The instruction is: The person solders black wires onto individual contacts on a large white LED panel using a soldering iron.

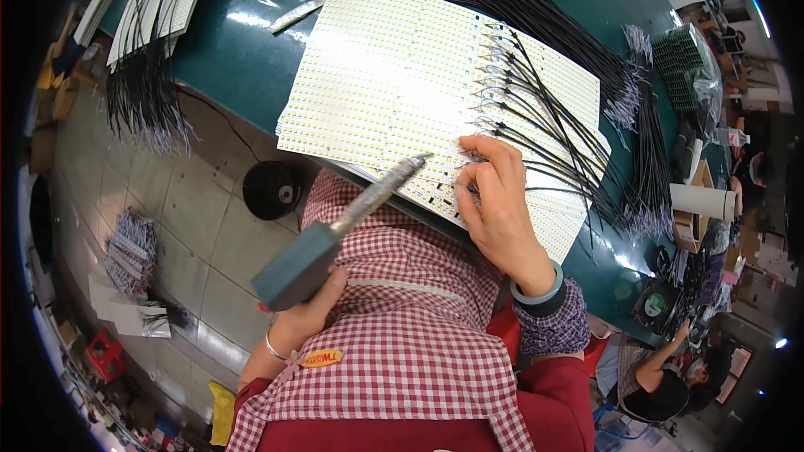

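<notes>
A soldering iron (311,261) with a blocky dark handle and a silver barrel is gripped in my left hand (315,305). Its tip points up and right, over the lower part of a white LED board (360,75) dotted with rows of small yellow chips. Over that board's lower right part, my right hand (496,197) is closed, thumb and fingers pinching a thin wire whose end is mostly hidden. Just above and right of this hand, several black wires (544,121) fan out from a row of points on the boards.
More boards lie stacked underneath. A thick bundle of black wires (536,12) stretches across the green table (226,33), with another bundle (651,142) at right. Wired boards (163,0) overhang the left edge. A black bin (270,190) stands below. Another person (670,377) sits at lower right.
</notes>
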Available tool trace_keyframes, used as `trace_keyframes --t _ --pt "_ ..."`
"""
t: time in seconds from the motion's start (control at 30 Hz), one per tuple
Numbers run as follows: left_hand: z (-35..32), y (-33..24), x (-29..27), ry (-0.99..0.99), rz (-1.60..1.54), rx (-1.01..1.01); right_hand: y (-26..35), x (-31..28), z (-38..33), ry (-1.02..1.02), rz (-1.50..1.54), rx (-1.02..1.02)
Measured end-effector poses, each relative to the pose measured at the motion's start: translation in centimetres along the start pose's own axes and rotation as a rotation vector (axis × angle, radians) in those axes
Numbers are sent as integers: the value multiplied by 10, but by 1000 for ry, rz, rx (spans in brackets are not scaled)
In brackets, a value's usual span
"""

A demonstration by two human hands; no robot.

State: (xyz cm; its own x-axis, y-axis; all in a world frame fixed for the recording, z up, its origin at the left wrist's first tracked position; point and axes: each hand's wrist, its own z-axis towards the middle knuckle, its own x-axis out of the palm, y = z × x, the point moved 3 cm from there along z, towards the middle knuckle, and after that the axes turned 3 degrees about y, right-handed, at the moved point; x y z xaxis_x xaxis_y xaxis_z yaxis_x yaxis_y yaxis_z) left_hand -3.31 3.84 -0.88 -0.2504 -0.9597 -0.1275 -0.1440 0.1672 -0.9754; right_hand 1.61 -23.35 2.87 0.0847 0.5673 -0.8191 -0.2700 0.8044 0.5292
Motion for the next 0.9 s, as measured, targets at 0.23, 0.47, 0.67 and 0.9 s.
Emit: trace_keyframes --t 0.23,0.47,0.67,0.9 --pt "16 0 -10 -179 -129 122 -1 -2 3 -1 8 -7" --pt "67 -37 -18 -502 -284 274 -19 -47 -2 41 172 112" --pt "102 -13 -31 -671 -269 311 -130 -115 43 -66 -286 92" --pt "91 -4 -26 -656 -276 277 -180 -104 67 134 -311 220"
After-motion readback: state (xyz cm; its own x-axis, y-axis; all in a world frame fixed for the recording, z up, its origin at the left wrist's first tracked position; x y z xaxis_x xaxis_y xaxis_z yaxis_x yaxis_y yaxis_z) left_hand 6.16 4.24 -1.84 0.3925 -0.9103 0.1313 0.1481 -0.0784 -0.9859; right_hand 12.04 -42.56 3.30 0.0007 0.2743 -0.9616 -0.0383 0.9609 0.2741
